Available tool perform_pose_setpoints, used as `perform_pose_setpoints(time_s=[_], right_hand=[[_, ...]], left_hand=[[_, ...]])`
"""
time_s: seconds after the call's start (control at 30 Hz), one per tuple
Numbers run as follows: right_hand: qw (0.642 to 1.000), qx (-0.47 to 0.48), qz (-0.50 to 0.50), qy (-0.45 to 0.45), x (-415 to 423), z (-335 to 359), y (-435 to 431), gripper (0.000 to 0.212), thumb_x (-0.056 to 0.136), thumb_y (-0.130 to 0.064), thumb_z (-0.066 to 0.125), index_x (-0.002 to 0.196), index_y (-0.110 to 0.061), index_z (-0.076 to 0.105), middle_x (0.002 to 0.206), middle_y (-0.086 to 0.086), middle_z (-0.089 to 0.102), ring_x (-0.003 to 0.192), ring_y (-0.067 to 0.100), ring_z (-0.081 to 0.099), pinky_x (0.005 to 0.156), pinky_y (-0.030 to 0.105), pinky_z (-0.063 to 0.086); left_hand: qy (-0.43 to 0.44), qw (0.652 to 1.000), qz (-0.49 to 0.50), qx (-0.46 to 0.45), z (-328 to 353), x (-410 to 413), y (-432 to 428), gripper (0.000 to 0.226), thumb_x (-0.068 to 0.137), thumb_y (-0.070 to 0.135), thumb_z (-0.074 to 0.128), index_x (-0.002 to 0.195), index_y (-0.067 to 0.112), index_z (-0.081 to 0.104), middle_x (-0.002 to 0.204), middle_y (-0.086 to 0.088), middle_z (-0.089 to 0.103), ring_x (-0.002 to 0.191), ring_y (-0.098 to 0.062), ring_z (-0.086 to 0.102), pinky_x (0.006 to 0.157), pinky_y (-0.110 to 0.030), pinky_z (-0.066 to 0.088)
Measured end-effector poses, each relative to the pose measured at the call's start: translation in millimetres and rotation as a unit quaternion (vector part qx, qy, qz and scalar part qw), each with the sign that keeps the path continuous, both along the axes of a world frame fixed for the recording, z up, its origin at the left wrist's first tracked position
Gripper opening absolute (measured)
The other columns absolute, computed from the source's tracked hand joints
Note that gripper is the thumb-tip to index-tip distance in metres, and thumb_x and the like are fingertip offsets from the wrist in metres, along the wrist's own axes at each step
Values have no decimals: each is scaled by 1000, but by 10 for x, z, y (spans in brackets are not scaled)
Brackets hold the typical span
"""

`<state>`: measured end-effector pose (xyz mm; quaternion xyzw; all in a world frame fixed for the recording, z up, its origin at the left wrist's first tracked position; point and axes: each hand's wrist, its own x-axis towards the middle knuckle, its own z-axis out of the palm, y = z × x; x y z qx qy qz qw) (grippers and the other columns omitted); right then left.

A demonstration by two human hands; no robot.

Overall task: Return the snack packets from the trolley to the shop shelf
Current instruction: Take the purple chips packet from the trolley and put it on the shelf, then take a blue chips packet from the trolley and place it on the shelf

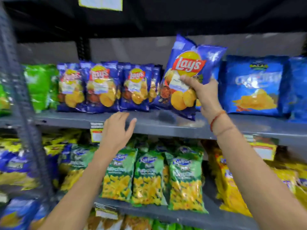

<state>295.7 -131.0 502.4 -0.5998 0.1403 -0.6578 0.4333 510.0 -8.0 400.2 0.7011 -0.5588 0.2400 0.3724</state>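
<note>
My right hand (205, 93) grips a blue Lay's packet (186, 63) by its right side, holding it tilted above the grey shelf (166, 123), its lower corner at the shelf board. Just left of it stands a row of matching blue Lay's packets (103, 87). My left hand (117, 130) hovers at the shelf's front edge below that row, fingers apart and holding nothing. The trolley is out of sight.
Lighter blue chip bags (254, 85) stand right of the held packet and green bags (39, 85) at the far left. Green and yellow packets (149, 178) fill the shelf below. A grey upright post (21, 100) runs down the left. Price tags (97, 135) hang on shelf edges.
</note>
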Motion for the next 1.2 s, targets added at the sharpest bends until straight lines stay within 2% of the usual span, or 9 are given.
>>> perform_pose_setpoints(time_s=[0.17,0.3,0.57,0.63,0.7,0.77,0.97,1.07,1.2], right_hand=[[998,18,21,55,800,-63,-194,36,62,-11,86,94,-9,70,95,11,73,84,21,69,81,37,58],[995,32,23,96,1220,-180,-331,39,62,-13,87,95,-12,68,93,6,73,84,18,68,84,41,58],[984,88,-7,153,1507,-286,-456,68,62,-36,86,118,-10,59,118,8,68,110,25,63,96,46,53],[983,83,-11,164,1477,-301,-448,73,64,-38,85,124,-11,55,121,8,66,109,22,63,92,40,55],[984,78,-15,160,1407,-316,-420,71,66,-39,84,123,-11,53,117,5,66,97,14,64,78,25,55],[985,70,-40,154,1284,-325,-377,68,68,-42,81,122,-12,52,108,3,63,91,11,61,72,18,49],[989,25,-86,116,523,-451,-150,45,76,-34,77,110,-14,57,96,4,65,82,9,61,71,18,51],[986,-10,-141,89,-70,-631,-4,22,78,-20,76,94,-12,63,84,1,66,74,5,62,74,19,52],[964,-13,-252,79,-997,-1021,238,12,80,-15,73,88,-12,64,78,-2,65,70,3,60,73,19,51]], left_hand=[[-19,999,14,45,-142,160,-52,51,91,44,38,119,7,60,122,-11,65,118,-26,56,104,-41,34],[-32,999,12,39,-211,201,-71,47,93,43,41,123,10,58,125,-7,64,120,-22,54,109,-40,30],[-40,999,6,13,-258,215,-85,55,91,48,33,119,9,61,120,-6,67,115,-21,58,106,-38,33],[-44,999,5,10,-263,221,-96,56,90,49,31,118,9,61,119,-7,67,114,-21,58,105,-38,34],[-48,999,4,9,-267,224,-106,57,91,49,30,119,9,60,120,-6,67,115,-21,57,105,-38,33],[-53,999,6,5,-277,226,-114,57,91,49,31,119,9,60,121,-7,66,118,-21,55,106,-39,32],[-15,996,-40,-74,-285,-128,-203,44,91,36,47,120,5,60,130,-11,60,134,-24,41,112,-42,25],[6,984,-128,-124,-353,-622,-297,38,91,31,49,117,5,61,127,-11,62,132,-26,45,108,-41,32],[9,954,-255,-157,-646,-1439,-418,34,91,27,50,112,5,63,124,-11,63,128,-25,48,106,-33,32]])
